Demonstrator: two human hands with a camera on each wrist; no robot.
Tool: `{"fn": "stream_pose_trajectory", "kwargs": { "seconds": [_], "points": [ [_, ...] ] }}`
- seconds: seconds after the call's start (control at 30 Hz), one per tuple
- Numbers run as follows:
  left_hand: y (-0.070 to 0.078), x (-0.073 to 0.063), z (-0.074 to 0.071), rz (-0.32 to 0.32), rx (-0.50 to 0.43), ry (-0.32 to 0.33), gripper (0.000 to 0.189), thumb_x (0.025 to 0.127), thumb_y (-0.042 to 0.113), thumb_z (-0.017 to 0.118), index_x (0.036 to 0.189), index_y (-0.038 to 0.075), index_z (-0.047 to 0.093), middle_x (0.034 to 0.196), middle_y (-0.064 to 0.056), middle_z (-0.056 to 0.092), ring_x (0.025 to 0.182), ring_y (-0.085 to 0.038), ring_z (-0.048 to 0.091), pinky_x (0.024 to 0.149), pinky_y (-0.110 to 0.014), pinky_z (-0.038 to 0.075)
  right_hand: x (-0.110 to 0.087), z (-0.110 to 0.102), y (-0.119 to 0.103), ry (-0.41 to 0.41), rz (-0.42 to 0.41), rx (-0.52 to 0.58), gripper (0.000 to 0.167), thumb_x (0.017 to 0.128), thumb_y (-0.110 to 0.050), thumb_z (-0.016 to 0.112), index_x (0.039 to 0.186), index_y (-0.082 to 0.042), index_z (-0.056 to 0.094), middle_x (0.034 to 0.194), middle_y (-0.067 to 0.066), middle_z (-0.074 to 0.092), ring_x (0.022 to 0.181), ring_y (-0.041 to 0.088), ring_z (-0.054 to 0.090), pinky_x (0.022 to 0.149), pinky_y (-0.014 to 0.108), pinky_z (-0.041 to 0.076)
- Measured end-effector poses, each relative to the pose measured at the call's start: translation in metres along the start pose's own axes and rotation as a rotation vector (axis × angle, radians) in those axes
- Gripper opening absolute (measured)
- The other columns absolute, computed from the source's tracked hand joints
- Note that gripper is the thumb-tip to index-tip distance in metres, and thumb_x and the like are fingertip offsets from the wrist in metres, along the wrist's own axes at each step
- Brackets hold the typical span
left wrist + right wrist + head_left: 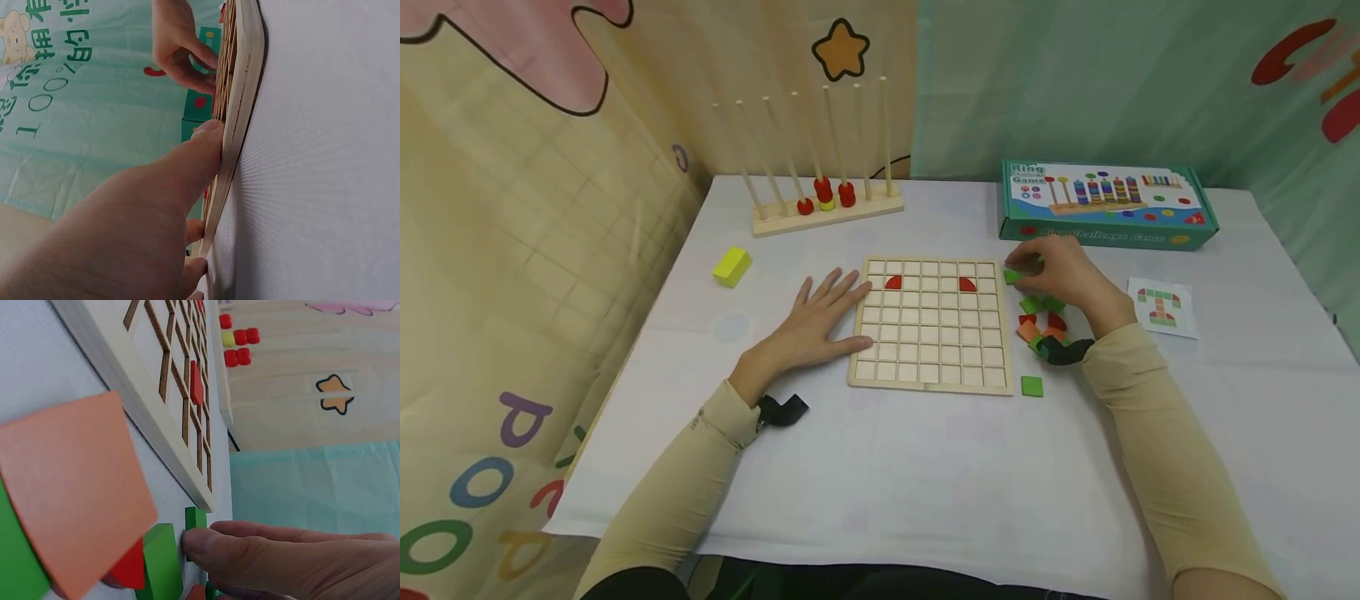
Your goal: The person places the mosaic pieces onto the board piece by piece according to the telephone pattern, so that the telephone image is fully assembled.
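A wooden grid board [929, 389] lies on the white table, with one red quarter-round tile [893, 282] and another red quarter-round tile [967, 285] in its cells. My left hand [811, 327] is spread flat at the board's left side, its thumb and fingertips touching the edge. In the left wrist view the thumb [203, 147] presses on the rim. Beyond the board's far right corner, my right hand [1063, 271] pinches a green square tile [195, 519] between thumb and fingers. Below that hand lies a loose pile of green, red and orange tiles [1028, 332].
A single green tile [1032, 386] lies near the board's lower right corner. Right of the hand is a pattern card [1165, 321]. Behind stand a peg rack [865, 208] with red and yellow rings and a green game box [1105, 237]. A yellow block [732, 267] sits at left.
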State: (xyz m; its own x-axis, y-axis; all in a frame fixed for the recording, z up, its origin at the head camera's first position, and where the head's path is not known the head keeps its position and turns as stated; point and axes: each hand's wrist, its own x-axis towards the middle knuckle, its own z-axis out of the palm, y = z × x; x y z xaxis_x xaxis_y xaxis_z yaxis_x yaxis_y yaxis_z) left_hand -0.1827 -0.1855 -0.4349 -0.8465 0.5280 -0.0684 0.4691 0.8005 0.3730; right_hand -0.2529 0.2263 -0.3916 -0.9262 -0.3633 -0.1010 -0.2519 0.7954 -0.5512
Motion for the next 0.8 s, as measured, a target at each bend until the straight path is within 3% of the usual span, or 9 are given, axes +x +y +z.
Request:
{"fn": "stream_pose_trajectory", "kwargs": {
  "seconds": [0.37, 0.57, 0.8],
  "points": [
    [0.001, -0.001, 0.001, -0.001, -0.008, 0.001, 0.092, 0.098, 0.062, 0.063, 0.17, 0.025, 0.021, 0.179, -0.005, 0.011, 0.166, -0.031, -0.003, 0.129, -0.062, -0.008, 0.0, 0.0, 0.002, 0.013, -0.044, -0.021, 0.032, 0.093, -0.011, 0.08, 0.122, -0.001, 0.073, 0.118, 0.02, 0.071, 0.11, 0.035, 0.062, 0.101, 0.055, 0.053],
    [0.0, 0.0, 0.001, 0.003, 0.009, 0.002, 0.092, 0.098, 0.062, 0.063, 0.17, 0.025, 0.02, 0.179, -0.005, 0.01, 0.166, -0.031, -0.003, 0.129, -0.063, -0.008, -0.001, 0.007, -0.021, -0.012, -0.146, 0.049, 0.024, 0.091, -0.011, 0.082, 0.113, -0.005, 0.077, 0.107, 0.012, 0.074, 0.1, 0.027, 0.065, 0.095, 0.05, 0.057],
    [0.001, 0.0, 0.0, -0.003, 0.001, 0.004, 0.092, 0.098, 0.063, 0.062, 0.17, 0.025, 0.02, 0.179, -0.004, 0.01, 0.166, -0.029, -0.003, 0.129, -0.062, -0.009, 0.002, 0.02, -0.041, -0.097, -0.235, 0.009, 0.021, 0.088, -0.009, 0.085, 0.107, -0.007, 0.077, 0.101, 0.007, 0.075, 0.091, 0.021, 0.067, 0.085, 0.041, 0.061]
  ]
}}
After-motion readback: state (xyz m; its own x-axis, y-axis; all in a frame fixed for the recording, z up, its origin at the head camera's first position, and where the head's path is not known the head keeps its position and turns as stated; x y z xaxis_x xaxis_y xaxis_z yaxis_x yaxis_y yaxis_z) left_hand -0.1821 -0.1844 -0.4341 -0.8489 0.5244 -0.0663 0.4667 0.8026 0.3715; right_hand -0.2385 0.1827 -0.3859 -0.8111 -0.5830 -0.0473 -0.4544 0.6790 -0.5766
